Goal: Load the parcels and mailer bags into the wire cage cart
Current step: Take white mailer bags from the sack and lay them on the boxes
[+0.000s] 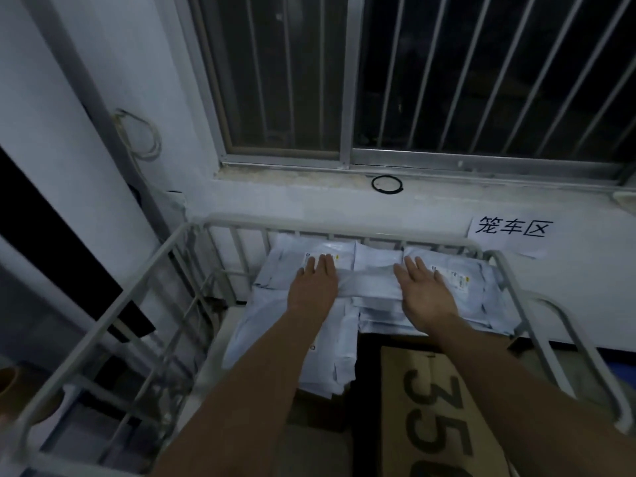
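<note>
Pretty dim in here, everything's got a bluish cast. On the far side there's a metal-framed sliding window (347,80) with white bars, pitch black outside. Below it is a grubby sill (292,179) with a black ring (386,184) lying on it. The white painted wall (275,204) underneath has a paper sign (511,232) with black characters on the right. A looped cable (142,136) hangs on the left, with a dark panel (51,235) nearer.

Sign (511,235): 笼车区; box (395,401): 35
</note>
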The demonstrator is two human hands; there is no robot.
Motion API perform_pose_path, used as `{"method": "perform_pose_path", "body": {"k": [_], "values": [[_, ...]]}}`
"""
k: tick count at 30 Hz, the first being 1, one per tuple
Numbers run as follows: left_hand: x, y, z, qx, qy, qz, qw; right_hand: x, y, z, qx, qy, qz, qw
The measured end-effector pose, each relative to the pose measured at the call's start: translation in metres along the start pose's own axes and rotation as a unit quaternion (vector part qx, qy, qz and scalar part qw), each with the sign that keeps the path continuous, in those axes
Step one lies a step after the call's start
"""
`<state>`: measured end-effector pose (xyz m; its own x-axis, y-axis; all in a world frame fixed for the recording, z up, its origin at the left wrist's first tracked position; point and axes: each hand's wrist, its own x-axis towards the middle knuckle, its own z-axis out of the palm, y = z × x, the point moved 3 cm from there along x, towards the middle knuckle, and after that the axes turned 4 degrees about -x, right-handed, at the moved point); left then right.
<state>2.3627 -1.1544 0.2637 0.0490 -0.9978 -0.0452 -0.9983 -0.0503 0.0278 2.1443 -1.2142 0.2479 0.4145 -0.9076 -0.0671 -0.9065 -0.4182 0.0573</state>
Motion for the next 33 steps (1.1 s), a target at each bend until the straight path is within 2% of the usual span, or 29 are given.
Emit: {"method": "perform_pose_path", "body": {"k": [8,20,25,33], "values": [[0.022,0.004,0.013,0.001,-0.037,0.014,0.999,0.013,0.007,0.017,0.022,-0.041,0.02,0.999],[0.06,0.004,0.013,0.035,-0.042,0.015,0.998,0.046,0.015,0.034,0.053,-0.07,0.03,0.996],[0.082,-0.006,0.008,0.021,-0.015,0.02,0.999,0.067,0.014,0.03,0.053,-0.077,0.034,0.995],[0.114,-0.051,0.022,0.065,-0.064,0.074,0.993,0.088,-0.026,0.051,0.065,-0.099,0.073,0.99]]}}
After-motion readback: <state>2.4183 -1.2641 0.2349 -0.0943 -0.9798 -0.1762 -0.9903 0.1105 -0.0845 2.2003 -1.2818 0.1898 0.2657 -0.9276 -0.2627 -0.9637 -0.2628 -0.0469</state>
